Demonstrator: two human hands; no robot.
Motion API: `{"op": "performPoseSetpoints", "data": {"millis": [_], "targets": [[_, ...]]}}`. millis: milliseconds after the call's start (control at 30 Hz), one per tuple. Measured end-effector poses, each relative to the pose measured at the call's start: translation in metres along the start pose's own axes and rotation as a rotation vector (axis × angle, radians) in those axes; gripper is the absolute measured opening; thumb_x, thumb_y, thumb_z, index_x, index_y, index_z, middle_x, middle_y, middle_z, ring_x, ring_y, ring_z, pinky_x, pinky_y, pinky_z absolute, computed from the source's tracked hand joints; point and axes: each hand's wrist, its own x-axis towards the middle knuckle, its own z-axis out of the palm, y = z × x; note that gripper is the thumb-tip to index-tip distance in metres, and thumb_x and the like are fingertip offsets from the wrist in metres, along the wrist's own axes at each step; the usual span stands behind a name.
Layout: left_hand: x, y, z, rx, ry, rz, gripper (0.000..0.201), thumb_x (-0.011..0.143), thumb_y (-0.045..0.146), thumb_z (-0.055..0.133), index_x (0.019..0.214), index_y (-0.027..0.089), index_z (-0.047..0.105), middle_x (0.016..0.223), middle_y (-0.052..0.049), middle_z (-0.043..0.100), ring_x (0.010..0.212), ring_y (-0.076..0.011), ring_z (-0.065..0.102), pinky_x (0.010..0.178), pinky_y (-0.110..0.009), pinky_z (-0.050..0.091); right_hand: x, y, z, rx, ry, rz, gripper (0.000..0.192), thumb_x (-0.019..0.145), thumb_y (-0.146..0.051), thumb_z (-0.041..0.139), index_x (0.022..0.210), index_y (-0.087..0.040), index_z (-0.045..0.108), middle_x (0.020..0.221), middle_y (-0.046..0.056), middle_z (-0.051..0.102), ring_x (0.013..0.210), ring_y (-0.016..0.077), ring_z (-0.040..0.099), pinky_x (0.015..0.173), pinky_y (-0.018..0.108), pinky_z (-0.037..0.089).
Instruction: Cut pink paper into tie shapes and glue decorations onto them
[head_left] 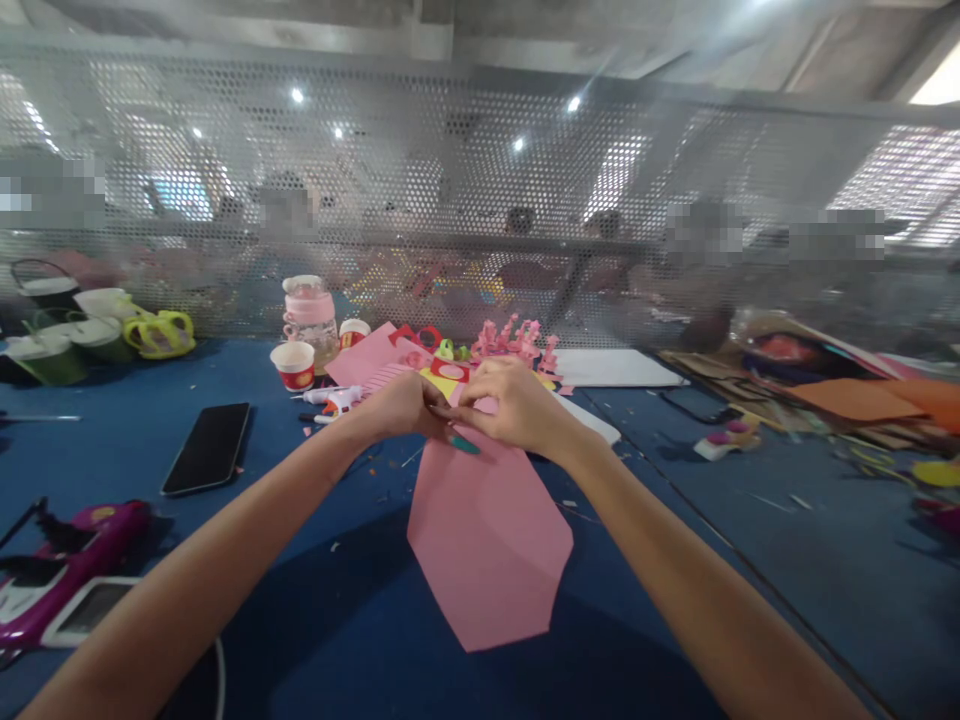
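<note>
A cut sheet of pink paper, with angled corners, hangs towards me over the blue table. At its far end, my left hand pinches it from the left. My right hand pinches the same end from the right, its fingertips meeting those of the left. Between and below the fingers shows a small teal tip; I cannot make out what it belongs to. The paper's top edge is hidden by my fingers. Behind my hands are pink curled paper pieces and a yellow piece.
A black phone and a purple device lie at left. Behind are a paper cup, a pink-banded bottle and a white glue gun. Orange sheets lie right. A perforated metal screen stands behind, people beyond it.
</note>
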Motion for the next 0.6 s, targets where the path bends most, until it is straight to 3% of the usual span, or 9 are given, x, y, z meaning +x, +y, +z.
{"op": "performPoseSetpoints", "data": {"millis": [367,500,600], "targets": [[-0.0006,-0.0026,-0.0001,-0.009,-0.057,0.012,0.015,0.052,0.024,0.068,0.051,0.014,0.057,0.045,0.006,0.044,0.047,-0.0067,0.040,0.048,-0.020,0.031,-0.0009,0.0059,0.0009,0.032,-0.005,0.069,0.026,0.075,-0.037,0.060,0.057,-0.020,0.065,0.063,0.001,0.063,0.069,0.0149,0.054,0.076,0.035,0.034],[-0.0007,-0.0018,-0.0018,0.044,-0.058,0.046,0.014,0.053,0.020,0.066,0.046,0.014,0.055,0.042,0.007,0.038,0.045,-0.0054,0.034,0.046,-0.019,0.026,-0.0024,0.0078,0.0024,0.053,0.031,0.086,0.026,0.073,-0.040,0.061,0.056,-0.021,0.066,0.065,0.001,0.064,0.073,0.0162,0.056,0.083,0.040,0.031],[-0.0013,0.0011,-0.0022,0.072,-0.048,0.061,0.012,0.053,0.019,0.066,0.046,0.014,0.057,0.041,0.008,0.039,0.044,-0.0050,0.033,0.045,-0.019,0.024,-0.0031,0.0100,0.0026,0.071,0.034,0.088,0.028,0.073,-0.043,0.061,0.056,-0.022,0.067,0.064,0.002,0.064,0.070,0.0157,0.055,0.079,0.038,0.034]]}}
